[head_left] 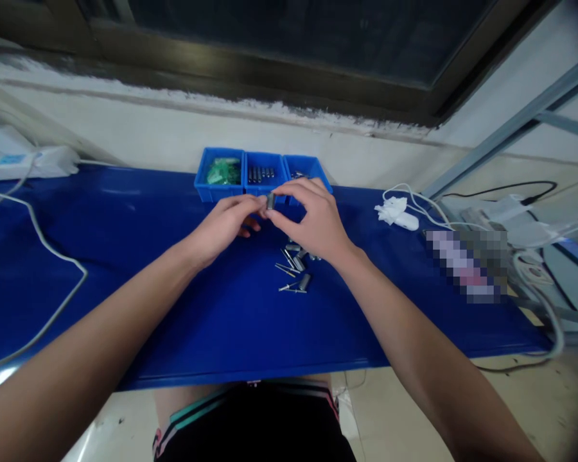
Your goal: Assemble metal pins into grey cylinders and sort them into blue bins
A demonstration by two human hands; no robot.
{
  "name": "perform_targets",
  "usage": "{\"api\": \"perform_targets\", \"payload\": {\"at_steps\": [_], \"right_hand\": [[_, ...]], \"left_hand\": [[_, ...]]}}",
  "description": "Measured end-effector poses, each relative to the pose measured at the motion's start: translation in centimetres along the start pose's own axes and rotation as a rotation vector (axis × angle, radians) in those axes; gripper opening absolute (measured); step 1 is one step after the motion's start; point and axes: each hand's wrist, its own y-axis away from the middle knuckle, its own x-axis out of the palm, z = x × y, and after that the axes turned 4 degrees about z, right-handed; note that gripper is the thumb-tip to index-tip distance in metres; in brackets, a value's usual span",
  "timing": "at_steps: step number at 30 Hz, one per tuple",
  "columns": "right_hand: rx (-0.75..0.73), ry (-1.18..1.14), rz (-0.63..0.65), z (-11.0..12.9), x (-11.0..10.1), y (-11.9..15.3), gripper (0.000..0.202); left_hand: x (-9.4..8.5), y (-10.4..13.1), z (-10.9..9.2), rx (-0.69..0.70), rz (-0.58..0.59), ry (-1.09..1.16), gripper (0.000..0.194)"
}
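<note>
A small dark grey cylinder (270, 201) is held up above the table, in front of the blue bins. My right hand (313, 215) pinches it between thumb and forefinger. From the other side, the closed thumb and forefinger of my left hand (234, 221) press on the same cylinder; the other fingers are partly curled below. Under my right hand lies a loose pile of similar grey cylinders (305, 282) and thin silvery pins (289, 287) that look like blind rivets. Part of this pile is hidden by the right hand.
Three joined blue bins (220, 191) stand at the wall: green bagged pieces left, a row of dark cylinders in the middle, small parts right. A white cable (52, 256) crosses the blue table (212, 340) at left. Crumpled tissue (392, 209) and a pixelated item (465, 266) lie right.
</note>
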Motion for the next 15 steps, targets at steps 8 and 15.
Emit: {"api": "perform_targets", "payload": {"at_steps": [8, 15], "right_hand": [[0.343, 0.303, 0.398, -4.9, -0.6, -10.0, 0.024], [0.406, 0.494, 0.757, -6.6, 2.3, -13.8, 0.021]], "left_hand": [[-0.5, -0.3, 0.1, -0.067, -0.105, -0.164, 0.037], [-0.4, -0.3, -0.3, -0.071, -0.085, -0.174, 0.033]]}}
